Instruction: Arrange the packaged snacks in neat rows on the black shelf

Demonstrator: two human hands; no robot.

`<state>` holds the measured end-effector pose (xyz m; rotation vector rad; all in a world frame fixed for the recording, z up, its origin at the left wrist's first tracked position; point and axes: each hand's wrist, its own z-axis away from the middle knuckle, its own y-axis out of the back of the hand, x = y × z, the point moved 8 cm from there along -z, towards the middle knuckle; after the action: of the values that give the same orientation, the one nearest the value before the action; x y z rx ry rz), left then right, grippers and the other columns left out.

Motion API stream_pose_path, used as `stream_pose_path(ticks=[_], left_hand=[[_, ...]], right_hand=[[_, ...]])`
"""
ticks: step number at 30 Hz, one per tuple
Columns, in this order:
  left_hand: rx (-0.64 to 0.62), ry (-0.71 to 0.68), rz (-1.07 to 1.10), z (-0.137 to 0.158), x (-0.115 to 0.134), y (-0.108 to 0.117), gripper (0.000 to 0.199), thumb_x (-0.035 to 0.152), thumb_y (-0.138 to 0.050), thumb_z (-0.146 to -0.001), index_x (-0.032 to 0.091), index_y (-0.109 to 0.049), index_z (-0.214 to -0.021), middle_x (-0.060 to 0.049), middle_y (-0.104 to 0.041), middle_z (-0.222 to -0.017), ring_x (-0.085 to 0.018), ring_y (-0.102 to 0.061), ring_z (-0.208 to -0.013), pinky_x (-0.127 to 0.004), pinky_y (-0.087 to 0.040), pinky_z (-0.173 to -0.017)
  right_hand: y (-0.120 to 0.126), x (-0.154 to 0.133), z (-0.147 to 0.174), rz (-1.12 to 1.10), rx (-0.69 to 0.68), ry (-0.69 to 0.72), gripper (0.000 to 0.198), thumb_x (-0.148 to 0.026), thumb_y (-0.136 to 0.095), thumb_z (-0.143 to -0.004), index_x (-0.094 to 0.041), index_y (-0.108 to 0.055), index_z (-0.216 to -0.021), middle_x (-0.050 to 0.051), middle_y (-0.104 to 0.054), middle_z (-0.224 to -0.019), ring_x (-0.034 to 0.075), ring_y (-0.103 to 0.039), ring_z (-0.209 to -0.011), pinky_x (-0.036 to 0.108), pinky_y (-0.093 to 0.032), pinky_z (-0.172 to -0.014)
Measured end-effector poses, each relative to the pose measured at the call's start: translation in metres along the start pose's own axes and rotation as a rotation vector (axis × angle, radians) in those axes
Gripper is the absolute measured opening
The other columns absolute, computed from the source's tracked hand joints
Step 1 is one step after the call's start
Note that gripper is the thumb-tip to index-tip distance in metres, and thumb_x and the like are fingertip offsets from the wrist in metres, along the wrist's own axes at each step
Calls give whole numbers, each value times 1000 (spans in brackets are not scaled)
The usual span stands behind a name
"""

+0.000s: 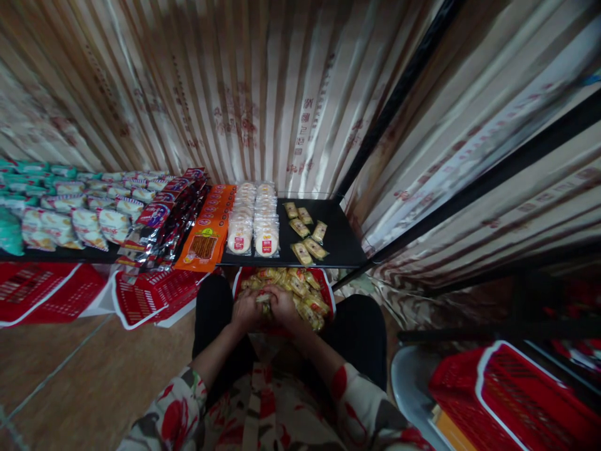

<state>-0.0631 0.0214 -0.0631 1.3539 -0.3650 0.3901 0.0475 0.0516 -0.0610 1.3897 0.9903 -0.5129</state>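
Observation:
Between my knees is a red basket (332,289) with a white rim, filled with small yellow-wrapped snack packets (297,283). My left hand (246,311) and my right hand (282,305) are close together over its near left part. Their fingers are curled in around a wrapped snack packet (264,299), mostly covered by them; how many packets they hold I cannot tell. On the black shelf (339,228) just beyond the basket lie several loose packets (300,228) of the same kind.
Left of the loose packets stand two rows of round white crackers (267,241), an orange snack bag (201,235), dark red bags (159,216) and white packets (84,225). Red baskets (154,297) sit below. Black shelf posts (399,100) and another red basket (516,401) are at right.

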Motion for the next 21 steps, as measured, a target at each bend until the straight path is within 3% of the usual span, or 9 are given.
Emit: stream_pose_path(ticks=[6, 12, 17, 21], left_hand=[[48, -23, 179, -7, 2, 36, 29, 32, -50, -81, 22, -62, -105, -5, -66, -104, -19, -59, -97, -28, -42, -85], [181, 1, 482, -18, -6, 66, 25, 30, -58, -75, 21, -63, -97, -3, -67, -96, -17, -61, -86, -28, -45, -81], [255, 155, 1006, -28, -24, 72, 32, 24, -63, -68, 16, -59, -98, -2, -65, -78, -12, -59, -65, -24, -47, -63], [354, 259, 1154, -22, -36, 76, 33, 27, -69, -63, 15, -60, -93, -1, -63, -74, -9, -57, -57, -19, -44, -52]], right_hand=[[17, -4, -7, -77, -23, -56, 42, -4, -41, -66, -20, -68, -94, 5, -68, -102, 18, -60, -99, 37, -42, -96], [26, -28, -13, -288, -101, -83, 29, -26, -51, -76, -20, -64, -102, 2, -69, -91, 16, -61, -78, 31, -49, -77], [28, -33, -31, -469, -24, -156, 30, -42, -55, -75, -17, -66, -89, 2, -67, -75, 15, -59, -67, 27, -49, -62], [18, -35, -42, -622, -20, -224, 37, -48, -58, -72, -18, -65, -93, 3, -69, -77, 15, -60, -64, 27, -49, -60]])
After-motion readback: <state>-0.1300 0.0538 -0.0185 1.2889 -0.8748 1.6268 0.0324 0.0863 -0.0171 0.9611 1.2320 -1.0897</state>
